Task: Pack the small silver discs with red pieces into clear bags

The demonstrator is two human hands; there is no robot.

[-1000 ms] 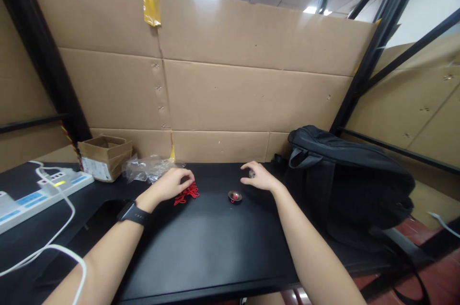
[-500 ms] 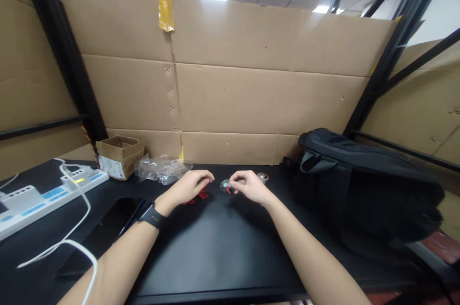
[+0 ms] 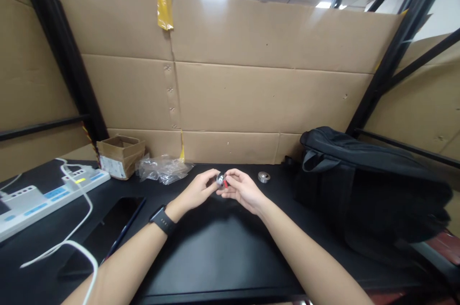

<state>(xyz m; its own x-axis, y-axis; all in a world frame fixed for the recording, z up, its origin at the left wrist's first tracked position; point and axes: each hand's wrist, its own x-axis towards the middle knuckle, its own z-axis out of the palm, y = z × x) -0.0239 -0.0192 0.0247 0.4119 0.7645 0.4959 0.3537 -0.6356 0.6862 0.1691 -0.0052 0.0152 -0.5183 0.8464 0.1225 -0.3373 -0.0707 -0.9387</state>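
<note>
Between my two hands is a small shiny silver round object (image 3: 220, 179) with a red piece (image 3: 225, 183) on its right side; its exact kind is too small to tell. My left hand (image 3: 199, 190), with a dark watch on its wrist, pinches the round object from the left. My right hand (image 3: 242, 189) holds it from the right, thumb and fingers closed around the red piece. Part of the object is covered by the fingers. Right of my right hand, a silvery ring-shaped thing (image 3: 263, 177) lies on the black table (image 3: 219, 257).
Crumpled clear plastic (image 3: 163, 169) and an open cardboard box (image 3: 122, 156) stand at the back left. A white power strip (image 3: 53, 199), a white cable (image 3: 84, 195) and a dark phone-like slab (image 3: 111, 223) lie left. A black bag (image 3: 370, 195) fills the right; cardboard walls (image 3: 230, 99) enclose the back.
My left hand has moved right and closed on the round object with my right hand. The red cord seen under my left hand is out of sight, and the silvery ring now shows fully.
</note>
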